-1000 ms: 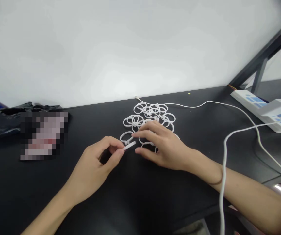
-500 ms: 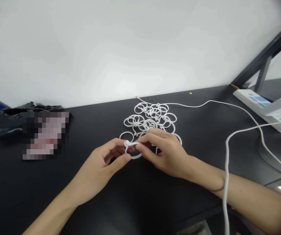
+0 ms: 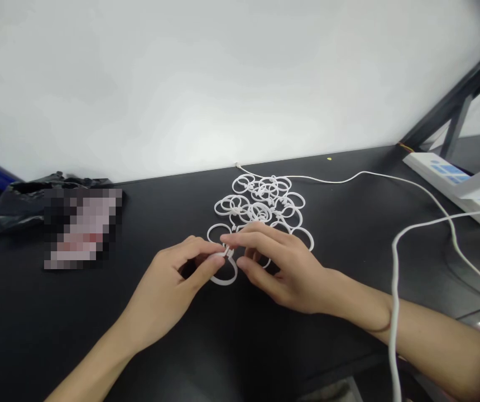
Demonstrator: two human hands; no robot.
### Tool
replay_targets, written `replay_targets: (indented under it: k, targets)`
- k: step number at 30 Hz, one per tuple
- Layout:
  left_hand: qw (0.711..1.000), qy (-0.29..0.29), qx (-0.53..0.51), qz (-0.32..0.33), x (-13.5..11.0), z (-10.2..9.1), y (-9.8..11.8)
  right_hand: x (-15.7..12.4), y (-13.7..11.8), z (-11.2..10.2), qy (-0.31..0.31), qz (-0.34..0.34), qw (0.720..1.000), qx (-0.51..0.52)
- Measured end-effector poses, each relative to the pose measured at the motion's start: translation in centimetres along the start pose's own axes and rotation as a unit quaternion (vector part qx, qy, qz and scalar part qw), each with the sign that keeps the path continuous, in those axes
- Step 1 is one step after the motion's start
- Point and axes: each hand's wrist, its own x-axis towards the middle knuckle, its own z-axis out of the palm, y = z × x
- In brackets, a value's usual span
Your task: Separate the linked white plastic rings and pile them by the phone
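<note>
My left hand pinches a white plastic loop with a small clasp, which looks like a looped cable tie, between thumb and index finger. The loop hangs below the fingertips, toward me. Beside it is my right hand, its index fingertip at the top of the clasp and its thumb apart from the loop. Whether that fingertip presses on the clasp is hard to tell. Just beyond both hands lies a pile of similar white loops on the black tabletop, partly hidden by the right hand.
A white cable runs along the back of the table, and another cable passes in front of my right forearm. At the right lies a white power strip. A black plastic bag and a blurred-out item lie at the left.
The loop has turned and now hangs lower between my hands. My right thumb and index finger have spread apart and let go of the strap. My left hand still pinches it.
</note>
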Motion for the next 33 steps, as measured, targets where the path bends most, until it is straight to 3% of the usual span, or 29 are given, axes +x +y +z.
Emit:
replay_targets:
  k: [5, 8, 14, 17, 33]
  targets:
    - [0.999, -0.008, 0.034, 0.013, 0.1, 0.2, -0.1, -0.2, 0.3, 0.3, -0.008, 0.007, 1.0, -0.006]
    - [0.998, 0.016, 0.058, 0.03, 0.1, 0.3, -0.2, -0.3, 0.4, 0.4, -0.008, 0.014, 1.0, -0.004]
    - [0.956, 0.11, 0.202, 0.183, -0.2, 0.9, -0.7, -0.2, 0.3, 0.4, 0.02, 0.044, 0.998, -0.035]
    - [0.933, 0.143, 0.246, 0.219, -0.2, 1.1, -1.0, -0.2, 0.1, 0.4, 0.029, 0.055, 0.997, -0.051]
    - [0.923, 0.135, 0.262, 0.246, -0.2, 0.8, -1.0, -0.1, 0.3, 0.2, 0.005, 0.028, 0.999, -0.042]
